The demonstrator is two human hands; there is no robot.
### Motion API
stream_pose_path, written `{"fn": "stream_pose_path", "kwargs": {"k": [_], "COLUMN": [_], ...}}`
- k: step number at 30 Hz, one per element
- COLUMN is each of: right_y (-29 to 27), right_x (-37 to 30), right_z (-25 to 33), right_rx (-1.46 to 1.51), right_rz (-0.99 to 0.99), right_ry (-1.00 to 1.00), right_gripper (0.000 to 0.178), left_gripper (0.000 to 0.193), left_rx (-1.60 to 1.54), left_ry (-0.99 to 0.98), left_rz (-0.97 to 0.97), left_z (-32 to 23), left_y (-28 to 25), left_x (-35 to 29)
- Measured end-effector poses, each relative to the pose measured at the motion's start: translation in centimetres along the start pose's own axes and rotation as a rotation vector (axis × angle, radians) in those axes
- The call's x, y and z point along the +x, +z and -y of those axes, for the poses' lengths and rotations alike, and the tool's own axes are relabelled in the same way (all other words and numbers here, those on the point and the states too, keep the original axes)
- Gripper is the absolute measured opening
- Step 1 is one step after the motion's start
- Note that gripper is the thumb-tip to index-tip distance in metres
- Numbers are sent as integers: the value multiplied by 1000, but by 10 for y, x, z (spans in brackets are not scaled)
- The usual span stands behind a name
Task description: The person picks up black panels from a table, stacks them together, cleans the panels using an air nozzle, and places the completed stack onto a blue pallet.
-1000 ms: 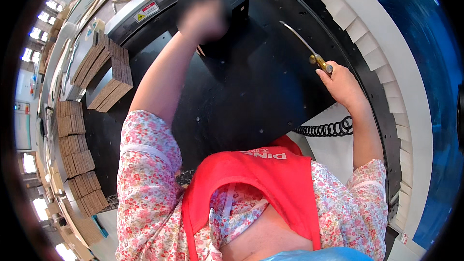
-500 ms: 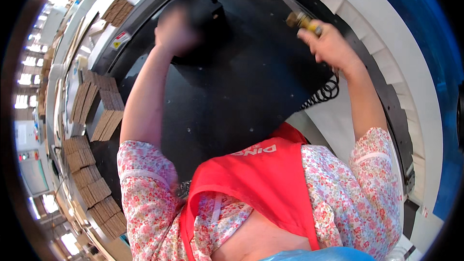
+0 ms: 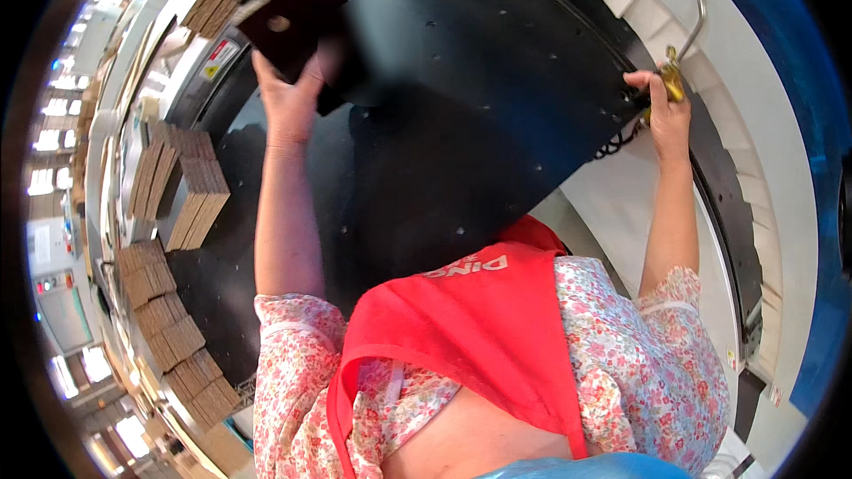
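Note:
My left hand (image 3: 289, 105) is at the upper left, its thumb and fingers spread round the near edge of a dark brown board (image 3: 288, 27) with a small round hole in its face. The board is tilted up and partly blurred, and its far end runs out toward the picture's top. At the right, my right hand (image 3: 670, 120) is closed round a yellow air blow gun (image 3: 673, 84), whose bent metal nozzle points up and away from me. A black coiled hose (image 3: 617, 144) hangs by that hand. Below both hands lies a black tabletop (image 3: 461, 160) dotted with small holes.
Stacks of cut boards (image 3: 191, 182) stand along the table's left side, with more piles (image 3: 164, 328) nearer to me. A white segmented rim (image 3: 661, 27) curves round the right. A pale machine bed with a warning label (image 3: 216, 58) is at the far left.
My left hand has lifted the board, which now shows tilted up at the upper left. My right hand has moved right with the blow gun, whose nozzle has swung upward.

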State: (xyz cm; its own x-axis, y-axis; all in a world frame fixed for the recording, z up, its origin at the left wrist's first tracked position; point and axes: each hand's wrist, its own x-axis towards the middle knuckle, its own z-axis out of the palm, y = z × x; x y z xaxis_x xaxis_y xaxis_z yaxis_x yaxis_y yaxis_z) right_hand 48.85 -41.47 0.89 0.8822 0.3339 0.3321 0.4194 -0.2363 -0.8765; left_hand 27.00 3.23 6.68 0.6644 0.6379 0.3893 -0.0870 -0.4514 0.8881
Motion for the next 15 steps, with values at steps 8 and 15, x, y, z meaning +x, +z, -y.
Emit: {"fn": "stream_pose_path", "kwargs": {"k": [8, 15], "right_y": [11, 14], "right_x": [-26, -70], "right_z": [-26, -28], "right_rx": [-127, -373], "right_rz": [-110, -359], "right_ry": [-97, -126], "right_gripper": [39, 61], "left_gripper": [73, 71], "left_rx": [-282, -300], "left_ry": [18, -3], "left_rz": [102, 76], "left_z": [34, 33], "left_y": [8, 10], "left_x": [-35, -39]}}
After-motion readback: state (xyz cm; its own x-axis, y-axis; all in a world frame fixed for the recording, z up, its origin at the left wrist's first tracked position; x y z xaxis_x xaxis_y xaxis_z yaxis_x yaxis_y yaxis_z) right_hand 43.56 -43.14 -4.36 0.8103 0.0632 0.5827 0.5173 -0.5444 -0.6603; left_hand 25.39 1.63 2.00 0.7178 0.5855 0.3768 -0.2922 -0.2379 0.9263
